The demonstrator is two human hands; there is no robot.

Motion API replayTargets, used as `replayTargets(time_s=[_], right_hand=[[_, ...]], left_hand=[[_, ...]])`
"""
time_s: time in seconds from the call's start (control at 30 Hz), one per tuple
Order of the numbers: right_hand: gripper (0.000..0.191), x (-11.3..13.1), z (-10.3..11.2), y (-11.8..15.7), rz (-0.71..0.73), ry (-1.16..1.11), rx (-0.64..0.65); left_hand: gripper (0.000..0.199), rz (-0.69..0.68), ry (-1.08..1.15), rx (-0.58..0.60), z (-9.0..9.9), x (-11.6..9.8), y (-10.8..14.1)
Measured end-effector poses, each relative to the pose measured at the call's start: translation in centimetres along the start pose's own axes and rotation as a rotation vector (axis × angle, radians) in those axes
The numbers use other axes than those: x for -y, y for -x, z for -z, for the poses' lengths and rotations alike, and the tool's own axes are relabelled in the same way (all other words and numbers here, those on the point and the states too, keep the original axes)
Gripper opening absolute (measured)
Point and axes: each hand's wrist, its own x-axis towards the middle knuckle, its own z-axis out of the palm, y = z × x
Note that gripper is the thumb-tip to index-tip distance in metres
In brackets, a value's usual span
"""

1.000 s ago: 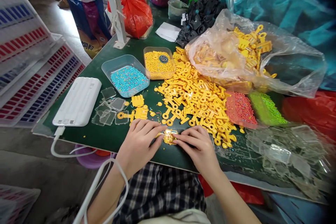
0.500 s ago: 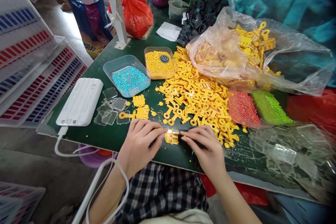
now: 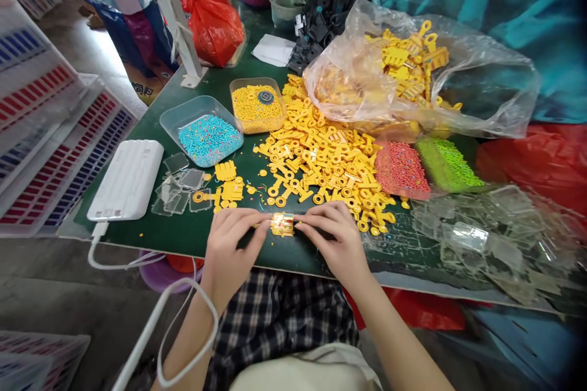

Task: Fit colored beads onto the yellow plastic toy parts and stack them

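A small yellow plastic piece point(image 3: 282, 224) with coloured beads in its slots lies near the table's front edge, between my two hands. My left hand point(image 3: 236, 241) has its thumb and index finger closed on the left edge of this piece. At its right edge is my right hand point(image 3: 337, 238), thumb and index fingertips close together with a tiny bead-like thing at them, too small to make out clearly. Beyond my hands spreads a large heap of yellow plastic parts point(image 3: 330, 159). Several more yellow pieces point(image 3: 229, 188) lie up and left of my left hand.
Trays of blue beads point(image 3: 208, 139), yellow beads point(image 3: 257, 107), red beads point(image 3: 403, 168) and green beads point(image 3: 452, 162) surround the heap. Clear plastic covers point(image 3: 495, 238) lie right. A white power bank point(image 3: 126, 180) with a cable sits left. Behind is a plastic bag of yellow parts point(image 3: 358, 82).
The camera view has shifted, so the table's contents appear further left. Both hands remain at the small yellow piece, with the right fingertips slightly closer to its edge.
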Motion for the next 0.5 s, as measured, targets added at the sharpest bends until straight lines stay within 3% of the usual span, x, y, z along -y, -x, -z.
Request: replayTargets(time_s=[0.23, 0.5], right_hand=[[0.016, 0.4, -0.8, -0.4, 0.175, 0.127, 0.124], [0.017, 0.3, -1.3, -0.4, 0.217, 0.238, 0.113]], left_hand=[[0.017, 0.08, -0.06, -0.023, -0.4, 0.3, 0.1], [0.017, 0.094, -0.106, -0.026, -0.7, 0.4, 0.4]])
